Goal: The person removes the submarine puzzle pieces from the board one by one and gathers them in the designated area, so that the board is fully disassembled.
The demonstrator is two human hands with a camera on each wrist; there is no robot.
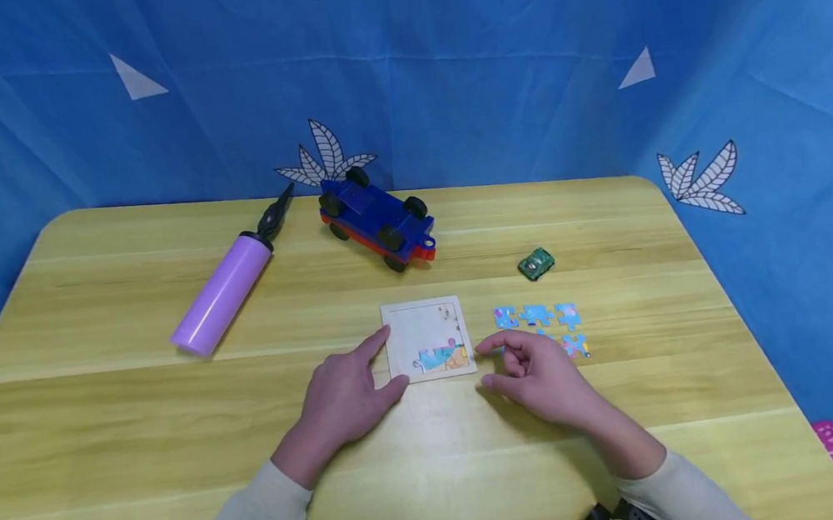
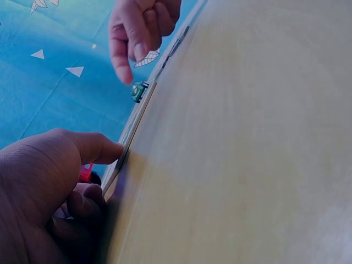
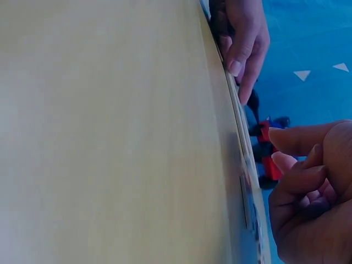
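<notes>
A square puzzle board (image 1: 422,318) with a pale rim lies on the table; a few joined pieces (image 1: 443,358) fill its lower right part. My left hand (image 1: 346,392) rests against the board's left side, index finger at the left edge and thumb near the lower left corner. Just right of the board is my right hand (image 1: 540,374), its index finger and thumb held apart with nothing between them and its other fingers curled in. Several loose jigsaw pieces (image 1: 536,315) lie beyond the right hand, which partly covers some of them.
A small green toy car (image 1: 536,264) sits behind the loose pieces. At the back, a blue and red toy vehicle (image 1: 374,214) lies wheels up. Left of it lies a purple hand pump (image 1: 224,293) with a black nozzle. A blue curtain (image 1: 443,65) hangs behind the table (image 1: 101,424).
</notes>
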